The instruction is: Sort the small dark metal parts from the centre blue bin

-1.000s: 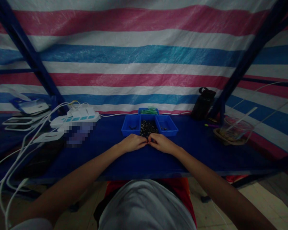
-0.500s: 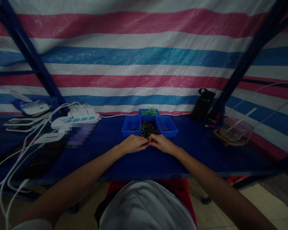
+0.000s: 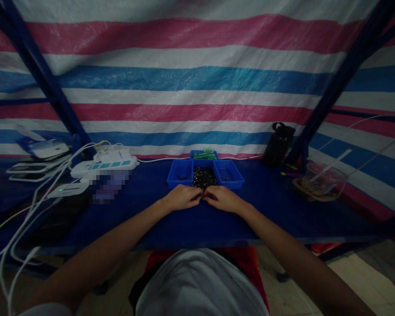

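My left hand [image 3: 181,197] and my right hand [image 3: 223,198] rest on the blue table [image 3: 266,210], fingertips meeting in a pinch just in front of a blue tray [image 3: 204,175]. Both hands are closed on something small that I cannot make out. The tray's middle compartment holds several small dark parts [image 3: 203,176]. Its left compartment [image 3: 180,174] and right compartment [image 3: 228,173] hold only a few bits. A smaller blue bin with green pieces [image 3: 204,153] stands behind it.
A white power strip [image 3: 102,165] with white cables [image 3: 29,206] and stacked devices lie at the left. A dark bottle [image 3: 278,143] stands at the back right, a clear bowl with a utensil [image 3: 322,179] at the far right. A striped tarp hangs behind.
The hands have stayed together in front of the tray; the fingertips shifted slightly. Nothing else moved.
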Demonstrator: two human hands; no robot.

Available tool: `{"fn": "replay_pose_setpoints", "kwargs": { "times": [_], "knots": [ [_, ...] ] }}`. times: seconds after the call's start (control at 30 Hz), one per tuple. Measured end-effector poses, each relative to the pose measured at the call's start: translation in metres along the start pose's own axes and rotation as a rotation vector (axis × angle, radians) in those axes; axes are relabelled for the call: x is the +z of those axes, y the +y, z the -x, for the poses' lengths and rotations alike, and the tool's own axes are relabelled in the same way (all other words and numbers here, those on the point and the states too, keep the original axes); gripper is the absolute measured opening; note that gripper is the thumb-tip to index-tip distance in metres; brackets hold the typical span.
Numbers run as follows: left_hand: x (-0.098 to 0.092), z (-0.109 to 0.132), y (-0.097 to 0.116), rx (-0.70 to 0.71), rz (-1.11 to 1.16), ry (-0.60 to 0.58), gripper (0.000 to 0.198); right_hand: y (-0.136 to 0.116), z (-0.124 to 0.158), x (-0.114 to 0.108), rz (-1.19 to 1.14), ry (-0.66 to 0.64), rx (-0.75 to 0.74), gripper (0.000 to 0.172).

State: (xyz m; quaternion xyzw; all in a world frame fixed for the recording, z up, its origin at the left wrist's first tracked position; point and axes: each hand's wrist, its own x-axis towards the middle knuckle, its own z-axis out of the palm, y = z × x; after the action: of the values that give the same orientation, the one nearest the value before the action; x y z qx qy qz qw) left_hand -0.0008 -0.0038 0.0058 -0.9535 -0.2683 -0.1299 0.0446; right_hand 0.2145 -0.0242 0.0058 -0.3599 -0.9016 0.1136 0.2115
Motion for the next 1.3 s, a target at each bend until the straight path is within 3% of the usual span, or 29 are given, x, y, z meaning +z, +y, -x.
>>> {"fn": "replay_pose_setpoints", "kwargs": {
  "times": [0.57,1.3],
  "knots": [
    [0.0025,-0.0001,-0.0004,-0.013,-0.002,0.012,0.016,0.0046,-0.0009,0.0045,0.059,-0.028,-0.054,0.011],
    [0.0011,0.0000,-0.0001,0.001,0.012,0.001,0.017,-0.0010,-0.0001,-0.0008,0.085,-0.019,-0.012,0.012]
  ]
}}
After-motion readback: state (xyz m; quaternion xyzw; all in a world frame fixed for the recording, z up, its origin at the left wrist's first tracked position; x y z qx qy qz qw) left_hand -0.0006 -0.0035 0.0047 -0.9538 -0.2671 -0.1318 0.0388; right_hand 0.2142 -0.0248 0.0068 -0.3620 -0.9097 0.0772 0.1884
